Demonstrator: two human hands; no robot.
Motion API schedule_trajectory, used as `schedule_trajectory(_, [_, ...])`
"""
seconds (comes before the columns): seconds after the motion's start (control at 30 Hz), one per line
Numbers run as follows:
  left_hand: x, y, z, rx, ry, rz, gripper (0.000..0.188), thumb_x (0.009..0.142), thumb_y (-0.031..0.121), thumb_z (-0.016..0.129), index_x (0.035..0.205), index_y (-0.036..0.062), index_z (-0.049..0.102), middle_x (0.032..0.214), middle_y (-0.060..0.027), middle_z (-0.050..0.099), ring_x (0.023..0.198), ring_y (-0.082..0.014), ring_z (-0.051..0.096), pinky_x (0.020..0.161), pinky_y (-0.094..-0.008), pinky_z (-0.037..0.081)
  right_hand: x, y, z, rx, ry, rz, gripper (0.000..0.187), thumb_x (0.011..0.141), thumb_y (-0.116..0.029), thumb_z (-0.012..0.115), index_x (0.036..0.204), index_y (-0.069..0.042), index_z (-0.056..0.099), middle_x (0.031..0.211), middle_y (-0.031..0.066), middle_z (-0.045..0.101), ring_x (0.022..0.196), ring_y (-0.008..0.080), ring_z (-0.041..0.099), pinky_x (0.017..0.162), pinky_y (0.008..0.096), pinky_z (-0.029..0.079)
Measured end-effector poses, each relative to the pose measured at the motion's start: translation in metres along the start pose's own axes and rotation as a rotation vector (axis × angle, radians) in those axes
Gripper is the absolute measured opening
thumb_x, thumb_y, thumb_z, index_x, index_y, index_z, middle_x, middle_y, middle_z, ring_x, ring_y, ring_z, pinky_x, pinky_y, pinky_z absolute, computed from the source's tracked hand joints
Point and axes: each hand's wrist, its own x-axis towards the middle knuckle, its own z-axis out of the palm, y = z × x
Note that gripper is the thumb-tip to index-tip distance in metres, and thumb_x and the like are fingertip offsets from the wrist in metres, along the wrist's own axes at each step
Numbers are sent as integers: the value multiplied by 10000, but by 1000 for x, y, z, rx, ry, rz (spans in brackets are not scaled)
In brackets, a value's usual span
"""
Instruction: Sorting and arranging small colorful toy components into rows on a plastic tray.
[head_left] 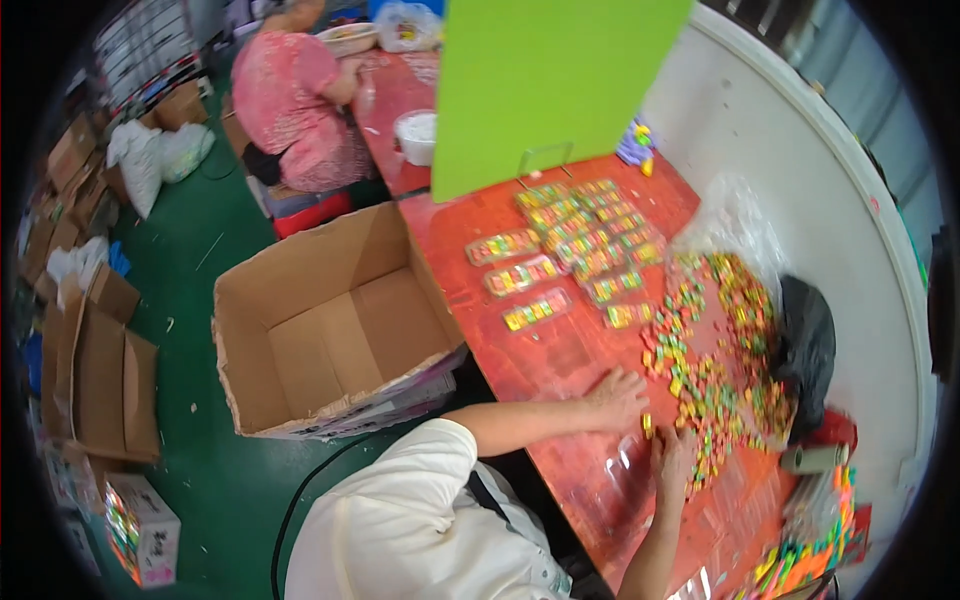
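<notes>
My left hand (616, 399) lies on the red table with its fingers stretched and a little spread, holding nothing that I can see. Close to its right, my right hand (674, 456) is at the near left edge of a spread of small green, yellow and red pieces (712, 400). Its fingers are bent down together; what they pinch is hidden. One small yellow piece (647, 426) stands apart between the two hands. Beyond them, several clear packs (585, 240) filled with coloured pieces lie in rows, and a single filled pack (536, 310) sits nearer to me.
A large open cardboard box (330, 330) stands against the table's left edge. A green board (550, 90) rises at the far side. Clear plastic (735, 225) and a black bag (805, 350) lie along the right wall. A person in pink (290, 110) sits at the far left.
</notes>
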Motion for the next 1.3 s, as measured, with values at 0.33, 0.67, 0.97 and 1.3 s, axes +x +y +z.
schedule_trajectory(0.33, [4,-20,-39,-40,-165,-73,503,843,381,687,1247,101,582,1103,-143,546,1039,-327,544,857,-473,444,0,7,-11,158,78,75,344,885,-206,673,1218,-121,652,1006,148,614,968,347,604,837,475,454])
schedule_trajectory(0.67, [15,8,-47,-42,-425,-187,503,856,286,702,1280,63,550,1094,-187,518,982,-380,639,736,-509,565,7,-9,-15,50,27,-8,243,843,-262,719,1020,-100,684,940,101,593,925,300,608,821,442,440])
schedule_trajectory(0.97, [15,2,-41,4,-406,-115,340,889,268,685,1177,114,592,1051,-177,506,927,-375,661,673,-501,570,22,-2,3,-21,41,-14,175,815,-219,705,932,-96,665,905,94,581,891,279,609,780,427,426])
schedule_trajectory(1.3, [10,-3,-49,-11,-402,-126,332,897,233,674,1198,121,591,1045,-162,504,919,-361,651,696,-490,571,41,-21,-1,198,72,-138,183,831,-191,696,984,-98,655,953,95,586,932,282,600,816,437,438])
